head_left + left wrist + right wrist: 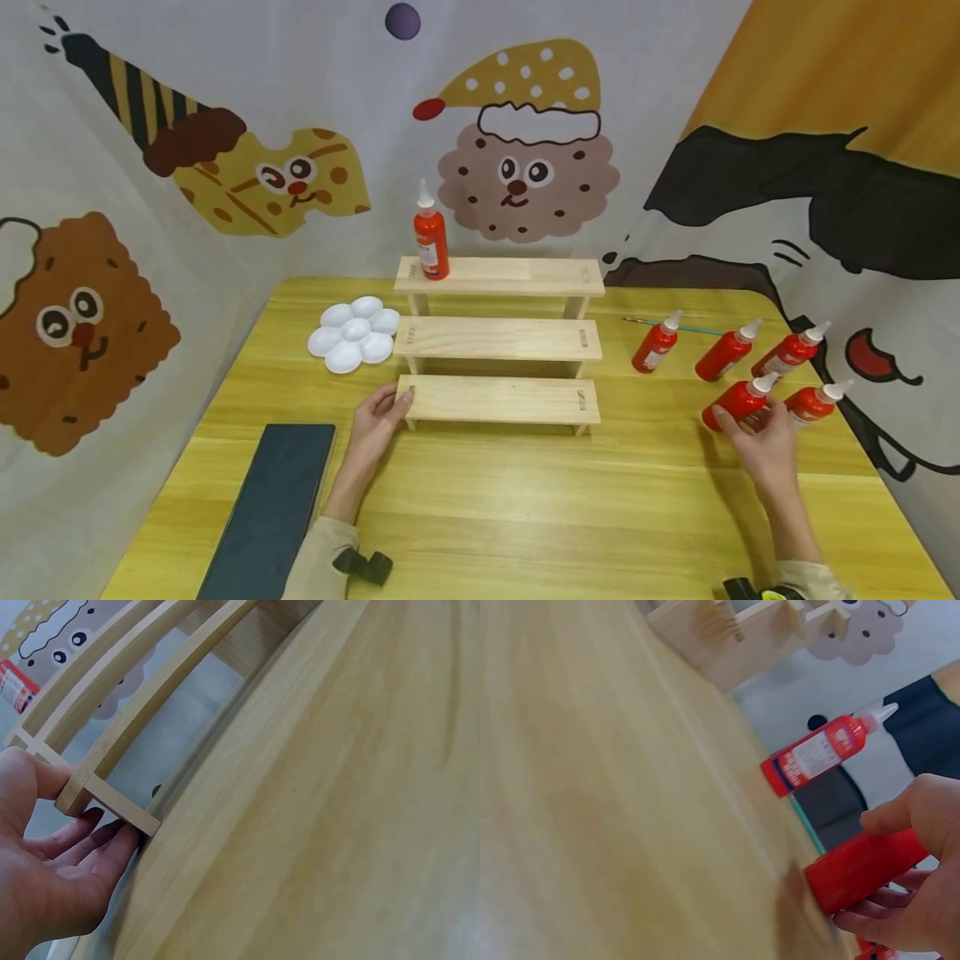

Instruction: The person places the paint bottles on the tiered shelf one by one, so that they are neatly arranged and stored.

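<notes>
A three-step wooden shelf (498, 398) stands mid-table. My left hand (380, 417) grips the left end of its lowest step, thumb on top; in the left wrist view, fingers (112, 855) curl beneath the board (112, 754) beside its leg. On the right, my right hand (768, 442) holds a red paint bottle (738, 403) with a white nozzle, thumb on one side and fingers on the other. The held bottle (862, 870) stands close over the table in the right wrist view. Another red bottle (431, 242) stands on the top step's left end.
Several more red bottles (655, 344) stand around the held one, with a thin brush (701, 330) behind them. Left of the shelf lies a white flower-shaped palette (355, 332). A dark flat board (270, 508) lies at the front left. A printed cloth (330, 50) hangs behind the table.
</notes>
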Tool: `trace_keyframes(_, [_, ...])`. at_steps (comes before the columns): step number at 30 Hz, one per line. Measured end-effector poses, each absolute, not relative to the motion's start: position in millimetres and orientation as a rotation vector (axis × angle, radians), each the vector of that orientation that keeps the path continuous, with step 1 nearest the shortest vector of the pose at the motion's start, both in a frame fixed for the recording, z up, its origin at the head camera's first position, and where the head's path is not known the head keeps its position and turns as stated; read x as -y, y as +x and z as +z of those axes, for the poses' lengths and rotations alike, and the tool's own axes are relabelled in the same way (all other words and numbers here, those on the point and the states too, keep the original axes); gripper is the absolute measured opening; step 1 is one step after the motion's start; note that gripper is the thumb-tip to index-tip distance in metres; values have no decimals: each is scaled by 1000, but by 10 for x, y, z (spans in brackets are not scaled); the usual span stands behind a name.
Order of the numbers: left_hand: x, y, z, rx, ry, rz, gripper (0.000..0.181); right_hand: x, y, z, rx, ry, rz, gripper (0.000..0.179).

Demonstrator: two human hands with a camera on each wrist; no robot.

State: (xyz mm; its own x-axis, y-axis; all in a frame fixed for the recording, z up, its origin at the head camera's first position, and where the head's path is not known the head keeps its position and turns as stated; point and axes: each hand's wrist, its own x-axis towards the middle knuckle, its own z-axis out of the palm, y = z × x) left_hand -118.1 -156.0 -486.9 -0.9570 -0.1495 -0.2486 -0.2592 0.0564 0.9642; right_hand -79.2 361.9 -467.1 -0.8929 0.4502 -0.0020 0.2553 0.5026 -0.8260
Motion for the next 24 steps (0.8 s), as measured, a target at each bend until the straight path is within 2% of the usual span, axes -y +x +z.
trace_keyframes(7, [1561,-1196,-4895,-2219,-428,2064,44,-3616,-761,-4810,2510,-586,1293,52])
trace_keyframes(16, [1561,-1203,-4909,-2221,-421,2077,43,-3621,-751,-4779,2557,-552,1240,52])
trace_keyframes(24, [1562,-1198,-4917,-2215,-422,2072,43,-3525,-790,-4565,2491,-496,1222,49])
